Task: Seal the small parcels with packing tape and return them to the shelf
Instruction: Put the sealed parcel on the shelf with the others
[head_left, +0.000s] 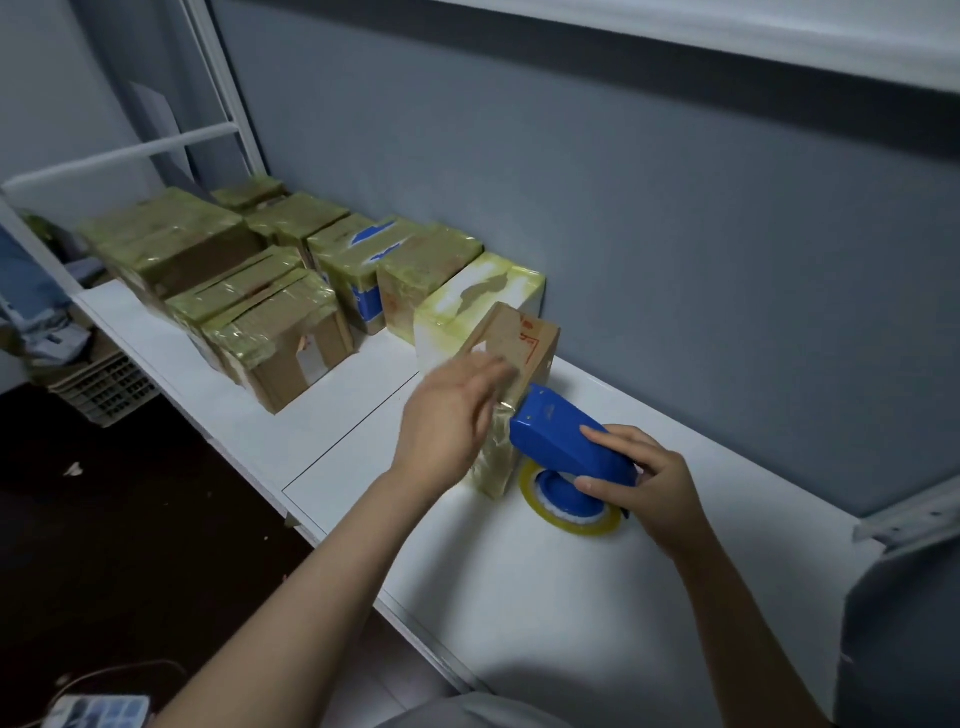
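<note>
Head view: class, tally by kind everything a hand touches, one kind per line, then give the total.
parcel: 1, under the left hand
tape dispenser: 1, in the right hand
Total: 2

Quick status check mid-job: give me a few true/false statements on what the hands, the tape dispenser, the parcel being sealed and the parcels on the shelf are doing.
1. The right hand grips the blue tape dispenser. True.
2. The dispenser lies well apart from the small parcel. False: its front end is up against the parcel.
3. The left hand touches the small parcel with fairly straight fingers. True, though the hand is blurred.
4. The small parcel is fully covered in tape. False: its upper part is bare cardboard.
5. The other parcels on the white shelf are untaped. False: they are wrapped in yellowish tape.
</note>
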